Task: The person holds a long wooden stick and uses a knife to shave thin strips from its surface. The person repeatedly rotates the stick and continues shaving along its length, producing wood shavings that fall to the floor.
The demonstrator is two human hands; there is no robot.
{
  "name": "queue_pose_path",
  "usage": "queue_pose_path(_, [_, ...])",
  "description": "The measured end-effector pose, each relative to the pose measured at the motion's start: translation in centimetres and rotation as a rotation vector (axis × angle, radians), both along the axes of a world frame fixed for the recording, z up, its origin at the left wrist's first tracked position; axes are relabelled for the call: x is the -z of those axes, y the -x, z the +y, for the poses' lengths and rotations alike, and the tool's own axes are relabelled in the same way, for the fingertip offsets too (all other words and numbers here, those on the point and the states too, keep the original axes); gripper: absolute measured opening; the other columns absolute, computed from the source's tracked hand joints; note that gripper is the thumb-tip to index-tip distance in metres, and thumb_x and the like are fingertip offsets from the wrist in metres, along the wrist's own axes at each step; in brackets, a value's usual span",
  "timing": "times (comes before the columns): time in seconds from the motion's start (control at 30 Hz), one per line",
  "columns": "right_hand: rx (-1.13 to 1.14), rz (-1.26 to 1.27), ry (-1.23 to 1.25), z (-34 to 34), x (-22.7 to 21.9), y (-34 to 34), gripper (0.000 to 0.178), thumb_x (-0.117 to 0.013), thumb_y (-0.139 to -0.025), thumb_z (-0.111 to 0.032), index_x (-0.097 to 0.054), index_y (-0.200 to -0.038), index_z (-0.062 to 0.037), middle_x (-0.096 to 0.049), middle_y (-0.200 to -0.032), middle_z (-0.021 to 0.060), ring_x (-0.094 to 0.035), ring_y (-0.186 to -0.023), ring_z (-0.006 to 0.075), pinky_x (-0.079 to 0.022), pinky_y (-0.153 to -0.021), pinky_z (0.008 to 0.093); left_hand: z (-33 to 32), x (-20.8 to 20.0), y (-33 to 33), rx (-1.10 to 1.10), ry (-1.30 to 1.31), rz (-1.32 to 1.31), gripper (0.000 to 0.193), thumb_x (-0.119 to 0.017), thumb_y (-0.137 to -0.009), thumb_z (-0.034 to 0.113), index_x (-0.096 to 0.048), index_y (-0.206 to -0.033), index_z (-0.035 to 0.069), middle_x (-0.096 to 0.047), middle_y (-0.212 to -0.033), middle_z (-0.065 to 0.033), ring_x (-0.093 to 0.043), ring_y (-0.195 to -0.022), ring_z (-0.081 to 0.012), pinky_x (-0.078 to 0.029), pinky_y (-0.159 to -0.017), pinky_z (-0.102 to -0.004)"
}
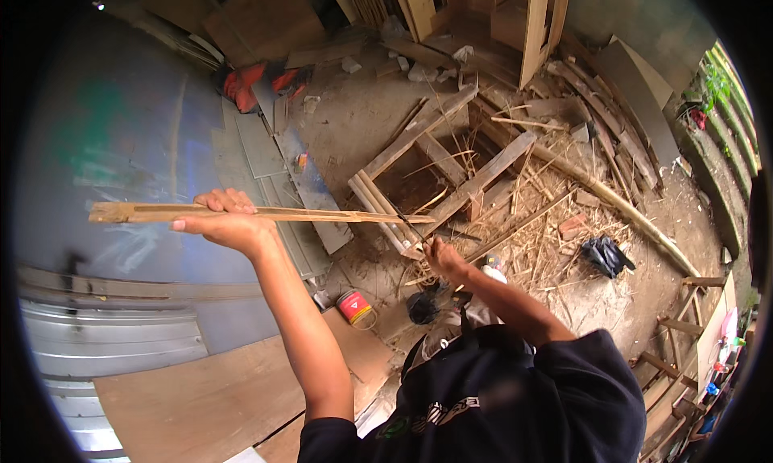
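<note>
two bare hands were at work by the wooden frame (pixel 484 180) that lay on the dirt floor, and i could see both. the left hand (pixel 233 224) was well out to the left of the frame, its fingers bent around a long wooden strip (pixel 314 215), gripping it with the thumb along the near side. the strip ran level from beyond that hand across to the near corner of the frame, where its thin right end came in front of the bars; i could not tell whether it touched them. the right hand (pixel 442 257), just on the near side of the same corner, had its fingers closed round a thin dark tool (pixel 414 228), which slanted up across the strip near that end. most of its handle was hidden in the fist, and i couldn't tell whether it was touching the wood.

to the right of the frame, pale splinters (pixel 527 258) covered the ground, with a long pole (pixel 636 220) stretching past them and a black plastic bag (pixel 607 256) farther out. a pile of old boards (pixel 604 121) lay beyond those, right of the frame's far end. nearer the person, left of the frame, stood a red can (pixel 354 307), and some orange-red cloth (pixel 241 88) lay off to the far left.
</note>
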State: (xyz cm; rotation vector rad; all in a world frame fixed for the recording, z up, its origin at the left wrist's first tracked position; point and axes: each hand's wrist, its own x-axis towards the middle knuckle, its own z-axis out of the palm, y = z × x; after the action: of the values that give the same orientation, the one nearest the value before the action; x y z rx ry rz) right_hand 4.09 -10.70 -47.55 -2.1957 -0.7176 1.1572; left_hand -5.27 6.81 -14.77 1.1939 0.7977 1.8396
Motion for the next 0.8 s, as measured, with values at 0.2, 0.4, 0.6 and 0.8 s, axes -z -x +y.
queue_pose_path(0.2, [-0.190, 0.123, -0.540, 1.2, 2.1, 0.5, 0.049, -0.038, -0.101, -0.039, -0.042, -0.112, 0.0077, -0.064, -0.077, 0.0268, -0.066, -0.064, 0.0404, -0.052, -0.058, 0.0499, 2.7, -0.5, -1.2, -0.092, 0.020, 0.057, 0.066, -0.011, -0.091, 0.074, -0.027, -0.066, 0.016, -0.020, -0.051, 0.0021, -0.016, -0.043, -0.0112, -0.013, -0.039, -0.0242])
queue_pose_path(0.4, [-0.053, 0.094, 0.148, 0.4, 9.9, -5.0, 0.047, -0.040, -0.101, -0.036, -0.050, -0.115, 0.0075, -0.066, -0.081, 0.0284, -0.067, -0.067, 0.0381, -0.053, -0.053, 0.0474, 5.5, -0.6, -0.7, -0.184, 0.049, 0.026, 0.067, -0.014, -0.091, 0.076, -0.030, -0.064, 0.017, -0.020, -0.049, 0.0022, -0.015, -0.041, -0.0095, -0.013, -0.037, -0.0230])
queue_pose_path(0.6, [-0.175, 0.129, -0.112, -0.6, 17.8, -1.7, 0.052, -0.038, -0.099, -0.042, -0.045, -0.120, 0.0054, -0.061, -0.105, 0.0336, -0.065, -0.088, 0.0452, -0.052, -0.081, 0.0500, 8.4, -0.2, -1.1, -0.105, -0.066, 0.167, 0.070, -0.016, -0.087, 0.080, -0.031, -0.061, 0.017, -0.022, -0.047, 0.0029, -0.016, -0.039, -0.0089, -0.014, -0.035, -0.0212])
queue_pose_path(0.8, [-0.203, 0.156, 0.051, 1.3, 16.4, -5.3, 0.046, -0.041, -0.097, -0.039, -0.047, -0.111, 0.0048, -0.061, -0.097, 0.0348, -0.062, -0.091, 0.0476, -0.050, -0.076, 0.0511, 9.9, -0.1, 1.4, 0.377, -0.128, 0.064, 0.067, -0.033, -0.088, 0.075, -0.039, -0.061, 0.015, -0.032, -0.044, 0.0035, -0.027, -0.035, -0.0066, -0.023, -0.033, -0.0195])
